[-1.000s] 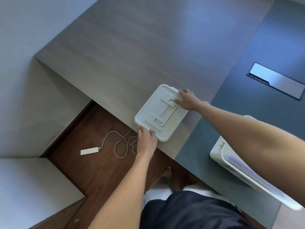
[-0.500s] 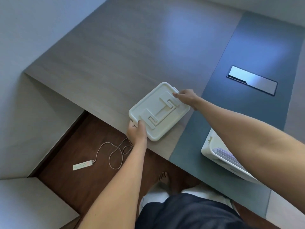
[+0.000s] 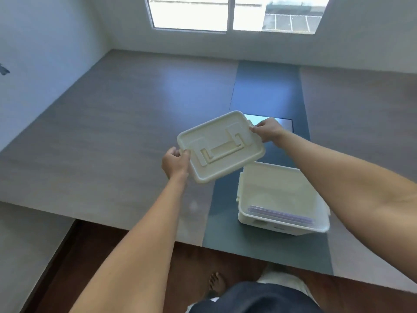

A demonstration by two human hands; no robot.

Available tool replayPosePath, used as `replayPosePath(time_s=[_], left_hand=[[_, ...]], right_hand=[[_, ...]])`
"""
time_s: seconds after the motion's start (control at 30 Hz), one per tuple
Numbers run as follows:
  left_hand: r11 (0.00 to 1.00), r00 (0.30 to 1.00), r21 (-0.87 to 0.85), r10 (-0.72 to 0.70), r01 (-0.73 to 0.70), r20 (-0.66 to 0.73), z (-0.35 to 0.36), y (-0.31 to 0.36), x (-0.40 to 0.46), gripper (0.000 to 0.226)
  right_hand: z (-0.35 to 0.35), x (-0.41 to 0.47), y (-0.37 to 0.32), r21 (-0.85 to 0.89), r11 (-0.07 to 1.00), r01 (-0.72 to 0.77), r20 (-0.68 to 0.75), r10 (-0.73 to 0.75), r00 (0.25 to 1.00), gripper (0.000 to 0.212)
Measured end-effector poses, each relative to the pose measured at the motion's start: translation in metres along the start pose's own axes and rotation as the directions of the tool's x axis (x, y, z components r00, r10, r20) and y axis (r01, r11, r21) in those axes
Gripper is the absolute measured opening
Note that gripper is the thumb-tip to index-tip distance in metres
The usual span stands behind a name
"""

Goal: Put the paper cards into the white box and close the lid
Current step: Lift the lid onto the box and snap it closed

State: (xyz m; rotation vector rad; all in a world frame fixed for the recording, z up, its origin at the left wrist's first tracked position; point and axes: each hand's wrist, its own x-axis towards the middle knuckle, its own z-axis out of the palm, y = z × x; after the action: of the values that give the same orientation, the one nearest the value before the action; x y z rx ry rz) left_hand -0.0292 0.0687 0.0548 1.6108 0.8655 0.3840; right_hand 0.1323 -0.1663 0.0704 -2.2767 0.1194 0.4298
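Observation:
I hold the white lid (image 3: 220, 145) in the air above the table, top side up with its flat handle showing. My left hand (image 3: 175, 162) grips its near left end and my right hand (image 3: 268, 131) pinches its far right corner. The open white box (image 3: 282, 199) stands on the dark strip just right of and below the lid. A stack of pale purple paper cards (image 3: 281, 214) lies inside it against the near wall.
The grey table (image 3: 112, 132) stretches left and back to the wall under a window (image 3: 230, 12). A shiny metal plate (image 3: 284, 123) is set in the dark strip (image 3: 266, 86) behind the lid. Brown floor and my feet lie below the table's near edge.
Both hands have lifted the lid off the table's near edge and carried it right, toward the open box. The view has swung up and right.

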Motion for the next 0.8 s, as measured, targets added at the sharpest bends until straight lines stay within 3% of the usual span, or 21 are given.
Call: replayPosePath(time_s=[0.07, 0.13, 0.17, 0.27, 0.33, 0.47, 0.6, 0.8], left_hand=[[0.999, 0.998, 0.03, 0.03, -0.032, 0.057, 0.02, 0.013, -0.002, 0.021], [0.997, 0.991, 0.061, 0.046, -0.054, 0.124, 0.039, 0.023, -0.005, 0.009], [0.996, 0.987, 0.075, 0.031, -0.043, 0.155, 0.048, 0.025, -0.007, 0.019], [0.993, 0.971, 0.115, 0.004, -0.033, 0.237, 0.073, 0.029, -0.018, 0.048], [0.989, 0.961, 0.144, -0.011, -0.031, 0.278, 0.086, 0.029, -0.03, 0.046], [0.98, 0.94, 0.194, -0.024, -0.045, 0.339, 0.101, 0.019, -0.049, 0.048], [0.974, 0.942, 0.22, -0.021, -0.057, 0.336, 0.1, 0.003, -0.06, 0.047], [0.95, 0.933, 0.281, 0.028, -0.137, 0.358, 0.092, -0.012, -0.059, 0.045]], right_hand=[[-0.028, -0.009, 0.018, 0.032, 0.998, -0.045, -0.051, 0.046, 0.998, 0.05], [-0.052, -0.019, 0.037, 0.055, 0.995, -0.078, -0.104, 0.083, 0.991, 0.034], [-0.06, -0.025, 0.047, 0.065, 0.993, -0.103, -0.125, 0.111, 0.986, 0.03], [-0.08, -0.041, 0.08, 0.081, 0.98, -0.179, -0.175, 0.191, 0.966, 0.04], [-0.088, -0.053, 0.102, 0.081, 0.976, -0.201, -0.199, 0.213, 0.956, 0.049], [-0.091, -0.082, 0.142, 0.09, 0.961, -0.262, -0.248, 0.276, 0.929, 0.046], [-0.077, -0.113, 0.157, 0.031, 0.954, -0.297, -0.292, 0.293, 0.911, 0.054], [-0.062, -0.139, 0.155, 0.049, 0.97, -0.24, -0.339, 0.242, 0.909, 0.051]])
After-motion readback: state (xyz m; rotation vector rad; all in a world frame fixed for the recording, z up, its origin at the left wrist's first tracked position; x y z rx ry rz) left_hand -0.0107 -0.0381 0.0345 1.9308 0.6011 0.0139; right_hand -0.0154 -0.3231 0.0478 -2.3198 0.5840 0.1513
